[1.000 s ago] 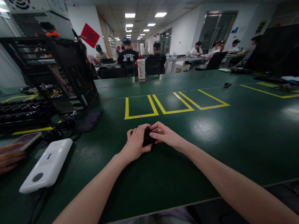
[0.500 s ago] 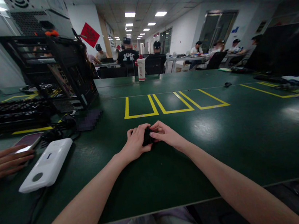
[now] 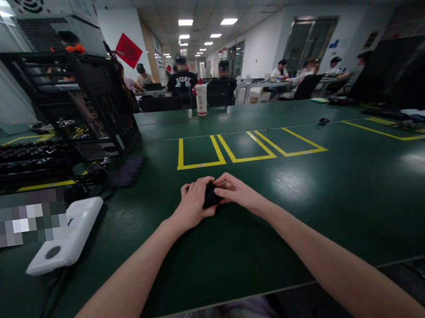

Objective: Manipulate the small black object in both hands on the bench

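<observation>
A small dark object (image 3: 210, 196), black and boxy, sits low at the green tabletop (image 3: 272, 255), between my two hands. My left hand (image 3: 196, 198) is wrapped over its left side, thumb toward me. From the right, my right hand (image 3: 234, 190) pinches the same object with thumb and fingers. Most of it is hidden by my fingers, so its exact kind does not show. Just beyond my hands, yellow tape outlines (image 3: 201, 165) mark the table.
On the left lie a white power bank-like device (image 3: 71, 235) with a cable and a dark purple item (image 3: 127, 170). Behind them stands an open black computer case (image 3: 92, 107). A white cup (image 3: 201, 99) is at the far edge. Several people sit at tables beyond.
My hands hold the dark object in nearly the same place. At the left, the other person's hand no longer shows; that patch is now blurred out.
</observation>
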A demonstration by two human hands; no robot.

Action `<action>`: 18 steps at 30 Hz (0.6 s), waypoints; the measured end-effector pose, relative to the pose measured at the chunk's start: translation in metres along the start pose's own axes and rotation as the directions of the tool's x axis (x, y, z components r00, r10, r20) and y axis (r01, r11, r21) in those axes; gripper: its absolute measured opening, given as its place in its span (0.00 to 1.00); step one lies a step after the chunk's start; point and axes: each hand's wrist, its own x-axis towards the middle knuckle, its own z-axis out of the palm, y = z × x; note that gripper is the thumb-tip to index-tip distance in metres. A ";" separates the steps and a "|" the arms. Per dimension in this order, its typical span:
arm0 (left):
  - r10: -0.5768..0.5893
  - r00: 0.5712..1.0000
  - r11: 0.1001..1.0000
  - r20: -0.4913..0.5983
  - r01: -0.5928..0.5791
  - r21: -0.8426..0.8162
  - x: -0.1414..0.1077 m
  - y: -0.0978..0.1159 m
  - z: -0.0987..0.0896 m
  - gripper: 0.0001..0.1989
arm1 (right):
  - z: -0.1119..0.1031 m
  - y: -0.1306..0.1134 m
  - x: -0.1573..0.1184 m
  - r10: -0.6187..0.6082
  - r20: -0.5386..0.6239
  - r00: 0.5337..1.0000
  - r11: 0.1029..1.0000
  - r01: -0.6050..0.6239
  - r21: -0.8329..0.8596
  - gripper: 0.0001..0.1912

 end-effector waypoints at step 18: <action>0.002 0.999 1.000 -0.048 -0.001 0.020 0.002 -0.009 0.012 0.31 | 0.004 -0.002 0.001 0.015 -0.024 1.000 0.999 -0.014 0.036 0.12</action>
